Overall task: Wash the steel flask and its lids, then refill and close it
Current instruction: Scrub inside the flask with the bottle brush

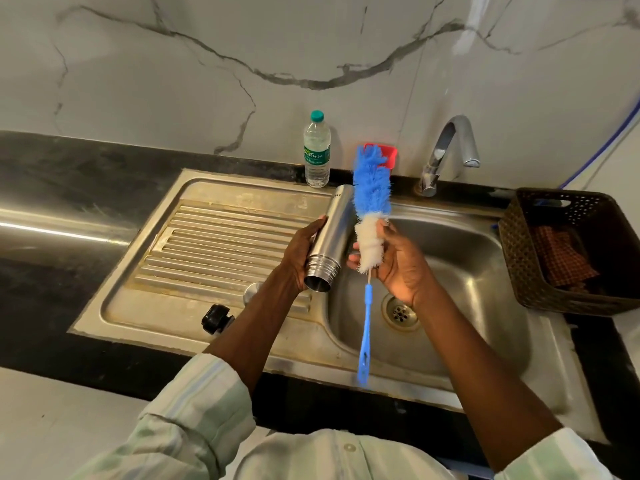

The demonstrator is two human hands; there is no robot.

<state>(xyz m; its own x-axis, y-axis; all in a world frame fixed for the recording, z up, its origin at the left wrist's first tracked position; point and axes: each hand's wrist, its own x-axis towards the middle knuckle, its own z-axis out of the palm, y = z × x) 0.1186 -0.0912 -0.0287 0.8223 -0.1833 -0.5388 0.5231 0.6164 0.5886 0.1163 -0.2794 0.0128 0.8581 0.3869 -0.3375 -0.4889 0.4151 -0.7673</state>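
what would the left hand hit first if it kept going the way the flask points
Probably the plastic water bottle at the wall: the left hand holds the steel flask aimed roughly there, though depth is unclear.

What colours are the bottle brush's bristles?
Blue along the upper part, white at the base near the right hand; the brush shows in the head view.

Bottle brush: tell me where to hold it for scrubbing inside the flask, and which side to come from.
Grip the slim blue handle that hangs below the bristles, coming from the right. The right hand now pinches the bottle brush at its white bristle section, which probably has to enter the steel flask. The flask's open threaded mouth faces the person, held by the left hand, so a handle grip likely gives full reach.
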